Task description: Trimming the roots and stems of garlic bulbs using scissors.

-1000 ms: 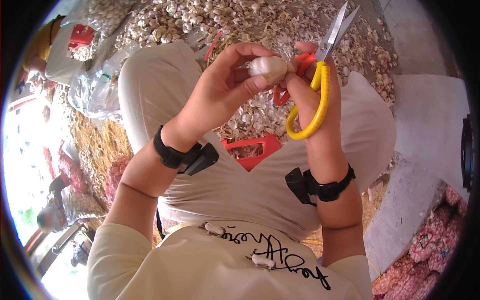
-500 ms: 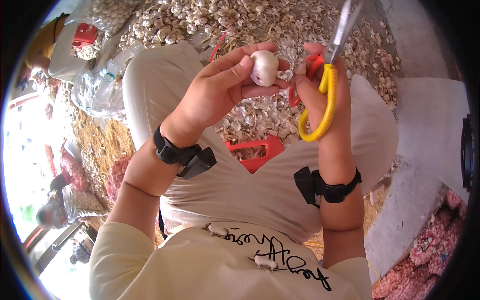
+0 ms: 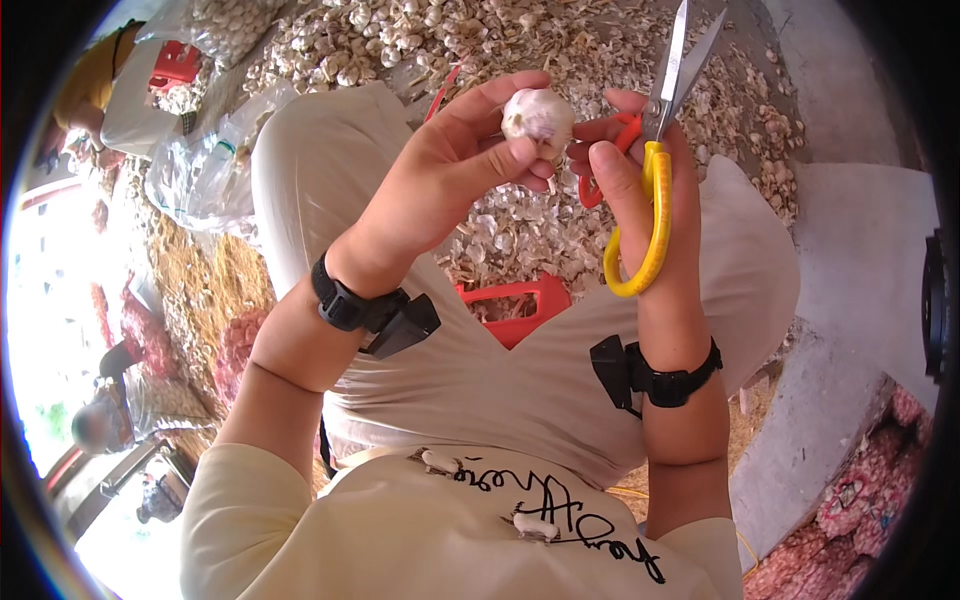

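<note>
A whitish garlic bulb (image 3: 541,116) with faint purple tints rests in the fingers of my left hand (image 3: 455,165), my thumb pressed on its near side. Close by on the right, my right hand (image 3: 665,190) holds a pair of scissors (image 3: 658,150) with yellow and red handles. Their steel blades point up and away, spread apart. My right fingertips reach toward the bulb; whether they touch it I cannot tell. Below both hands lies a layer of loose garlic skins (image 3: 500,232).
A heap of garlic bulbs (image 3: 360,40) spreads across the far side. Between my legs sits a red plastic container edge (image 3: 515,310). Clear plastic bags (image 3: 205,185) lie at the left, near another person's arm (image 3: 90,85). Reddish mesh sacks (image 3: 850,510) fill the lower right.
The garlic bulb has turned in my left fingers, and my left thumb has slid down to its near side. My right thumb has lifted away from the bulb; the scissors have tilted slightly.
</note>
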